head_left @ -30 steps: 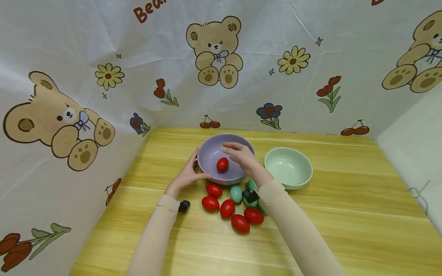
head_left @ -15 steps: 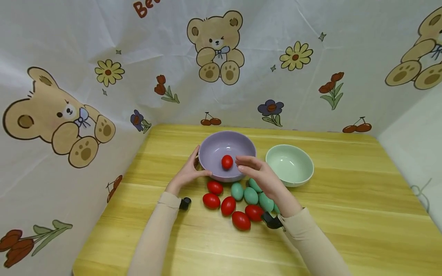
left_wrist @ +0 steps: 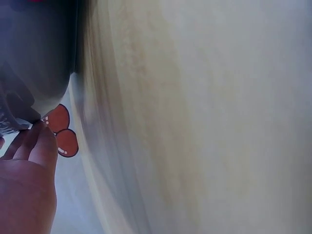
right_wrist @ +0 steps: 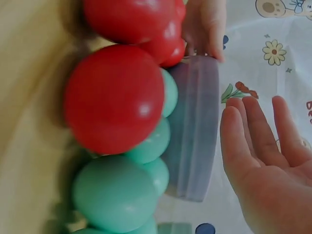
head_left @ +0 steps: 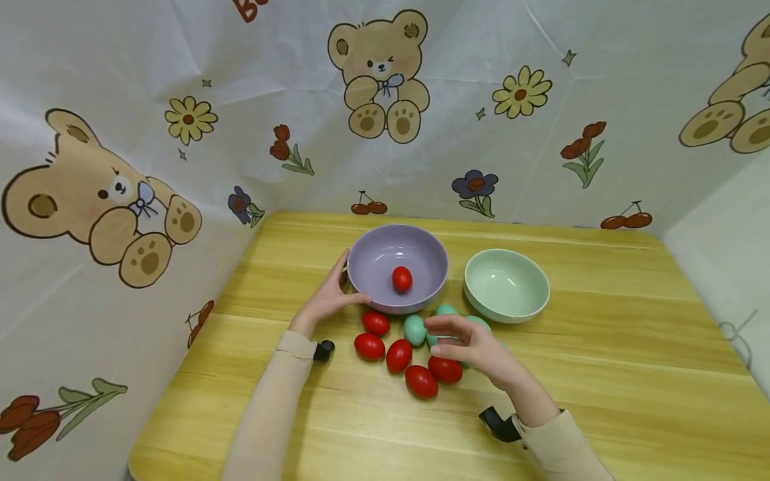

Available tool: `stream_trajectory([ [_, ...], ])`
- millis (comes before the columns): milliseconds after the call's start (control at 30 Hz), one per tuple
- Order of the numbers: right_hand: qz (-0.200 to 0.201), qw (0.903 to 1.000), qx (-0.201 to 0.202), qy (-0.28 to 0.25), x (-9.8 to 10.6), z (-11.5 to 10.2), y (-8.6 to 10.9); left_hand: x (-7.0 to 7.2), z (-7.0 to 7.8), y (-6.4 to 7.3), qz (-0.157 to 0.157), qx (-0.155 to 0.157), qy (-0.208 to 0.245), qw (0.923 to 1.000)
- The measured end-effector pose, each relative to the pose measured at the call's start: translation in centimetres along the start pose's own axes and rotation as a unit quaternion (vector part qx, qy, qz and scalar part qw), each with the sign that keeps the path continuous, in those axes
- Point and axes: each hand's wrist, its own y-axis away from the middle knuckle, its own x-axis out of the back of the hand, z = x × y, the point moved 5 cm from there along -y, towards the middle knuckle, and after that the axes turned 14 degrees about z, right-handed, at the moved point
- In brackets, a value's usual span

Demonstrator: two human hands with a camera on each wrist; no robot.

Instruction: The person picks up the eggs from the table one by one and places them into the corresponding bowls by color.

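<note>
A purple bowl (head_left: 374, 257) stands on the wooden table with one red egg (head_left: 402, 279) inside. My left hand (head_left: 326, 299) holds this bowl at its left side, the thumb along the near wall and the fingers around the left; in the left wrist view those fingers (left_wrist: 41, 146) touch its outer wall. Over the loose eggs hovers my right hand (head_left: 475, 347), fingers loosely bent and nothing in them. Several red eggs (head_left: 400, 356) lie in front of the bowl. Several green eggs (head_left: 414, 330) are beside them, some partly hidden behind the right hand.
A light green bowl (head_left: 506, 284) with nothing in it stands right of the purple one. A white cloth (head_left: 240, 80) printed with bears and flowers hangs behind and along the sides of the table (head_left: 625, 347).
My right hand has drawn back from above the purple bowl, toward me and rightward, over the loose eggs. The red egg has shifted slightly within the bowl. My left hand keeps its place.
</note>
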Motion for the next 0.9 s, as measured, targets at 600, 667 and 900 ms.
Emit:
stream_trajectory([
  [600,0.021,0.9993,-0.024,0.019,0.2,3.2,2.9,0.0,3.3,1.2,-0.023,0.001,0.006,0.9997],
  [667,0.027,0.9991,-0.021,0.026,0.2,3.3,2.9,0.0,3.3,1.2,-0.024,-0.001,0.009,0.9997],
  [900,0.045,0.9954,0.008,0.084,0.5,3.7,3.0,0.0,3.4,1.1,-0.024,-0.002,0.006,0.9997],
])
